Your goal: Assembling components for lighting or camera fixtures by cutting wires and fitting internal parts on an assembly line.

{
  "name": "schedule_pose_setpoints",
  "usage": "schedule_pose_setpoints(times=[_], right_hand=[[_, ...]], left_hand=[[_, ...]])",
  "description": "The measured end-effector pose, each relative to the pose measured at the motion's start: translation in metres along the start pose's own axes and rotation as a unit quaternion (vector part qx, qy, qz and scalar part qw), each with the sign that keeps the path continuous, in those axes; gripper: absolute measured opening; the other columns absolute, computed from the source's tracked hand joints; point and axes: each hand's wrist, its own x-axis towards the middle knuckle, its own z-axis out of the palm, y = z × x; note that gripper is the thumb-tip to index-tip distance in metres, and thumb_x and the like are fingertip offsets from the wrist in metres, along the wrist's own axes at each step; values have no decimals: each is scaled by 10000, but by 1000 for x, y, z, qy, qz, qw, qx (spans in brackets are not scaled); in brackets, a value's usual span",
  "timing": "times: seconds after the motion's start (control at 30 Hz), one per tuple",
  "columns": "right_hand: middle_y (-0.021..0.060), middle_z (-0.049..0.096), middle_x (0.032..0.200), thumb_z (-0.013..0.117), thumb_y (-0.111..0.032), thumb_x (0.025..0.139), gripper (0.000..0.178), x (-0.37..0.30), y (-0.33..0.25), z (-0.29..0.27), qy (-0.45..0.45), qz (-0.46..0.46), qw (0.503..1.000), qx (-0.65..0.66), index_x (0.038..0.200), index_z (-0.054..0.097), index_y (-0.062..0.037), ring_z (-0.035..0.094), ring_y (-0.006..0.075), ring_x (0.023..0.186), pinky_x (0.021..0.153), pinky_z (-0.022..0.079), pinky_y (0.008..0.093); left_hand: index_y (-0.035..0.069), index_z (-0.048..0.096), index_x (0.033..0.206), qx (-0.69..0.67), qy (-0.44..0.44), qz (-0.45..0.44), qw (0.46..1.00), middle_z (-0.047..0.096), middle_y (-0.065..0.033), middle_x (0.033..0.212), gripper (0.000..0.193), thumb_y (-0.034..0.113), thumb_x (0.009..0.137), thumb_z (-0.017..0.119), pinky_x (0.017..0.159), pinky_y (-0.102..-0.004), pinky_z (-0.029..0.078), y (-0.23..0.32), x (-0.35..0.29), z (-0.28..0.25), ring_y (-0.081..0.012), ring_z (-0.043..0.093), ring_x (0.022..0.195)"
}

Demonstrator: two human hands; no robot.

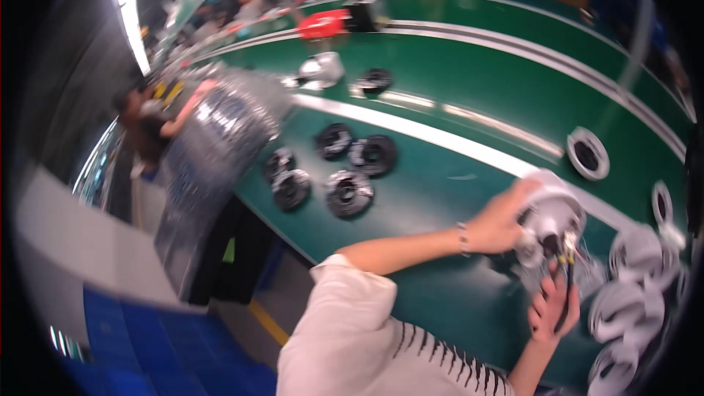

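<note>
My left hand (500, 221) is closed on the rim of a white round housing (551, 204), which is tilted with its hollow side toward me. Around the handles of black pliers (567, 290) with yellow marks near the jaws, my right hand (551, 309) is closed. The jaws reach into the lower part of the housing, among small parts and thin wires too blurred to make out. A clear plastic wrapping (590, 279) lies just beneath the housing, close to my right hand.
White ring-shaped parts (636, 253) are stacked at the right edge of the green table (433, 213). Several black round parts (349, 193) lie left of centre. White rings (588, 154) rest on the far belt. Plastic-wrapped goods (227, 117) stand at left, near another person (150, 128).
</note>
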Motion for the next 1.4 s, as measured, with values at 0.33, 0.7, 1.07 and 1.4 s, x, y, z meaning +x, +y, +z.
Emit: schedule_pose_setpoints(times=[0.33, 0.7, 1.07, 1.4], right_hand=[[128, 397, 960, 431, -309, 855, 590, -21, 18, -26, -176, 23, 983, -39, 1309, 152, -55, 413, 244, 611, 488, 408, 393], [221, 442, 1127, 607, -267, 616, 754, -41, 37, -26, -185, 38, 981, -31, 1271, 295, -63, 451, 390, 987, 804, 334, 555], [226, 452, 1100, 578, -306, 649, 736, -56, 38, -22, -103, 33, 990, -87, 1266, 287, -29, 466, 395, 967, 769, 356, 560], [130, 532, 1007, 688, -146, 604, 632, -12, 41, 38, 49, 76, 672, -735, 1162, 440, 17, 546, 180, 863, 778, 419, 268]], left_hand=[[30, 242, 1241, 132, 125, 192, 964, 290, -215, 1287, 717, -136, 583, 477, 918, -372, 358, 2, 0, -18, -393, 324, 1163], [6, 279, 1216, -102, 277, -11, 955, 454, -152, 1120, 594, -122, 651, 410, 890, -354, 399, -72, 85, -42, -294, 447, 1076], [-87, 345, 1114, -496, 330, -238, 767, 436, -200, 1088, 413, 31, 722, 404, 806, -412, 478, -177, 143, -58, -295, 489, 990], [-60, 343, 1129, -216, 335, -291, 870, 462, -207, 1073, 434, 125, 746, 432, 829, -387, 435, -201, 123, -83, -298, 494, 996]])
